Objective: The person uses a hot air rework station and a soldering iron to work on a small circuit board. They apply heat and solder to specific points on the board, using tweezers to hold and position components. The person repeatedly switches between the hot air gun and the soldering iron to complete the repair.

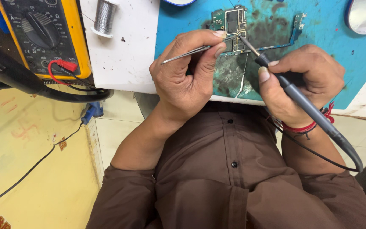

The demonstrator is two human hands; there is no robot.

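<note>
Left hand point(187, 76) pinches tweezers point(191, 51); right hand point(306, 82) grips soldering iron point(301, 101).

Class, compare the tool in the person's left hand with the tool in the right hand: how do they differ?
The tweezers are thin bare metal with no cable; the soldering iron is thicker, with a grey handle and a black cable. The left hand pinches the tweezers almost level; the right hand holds the iron slanted. Both tips meet at the circuit board.
</note>
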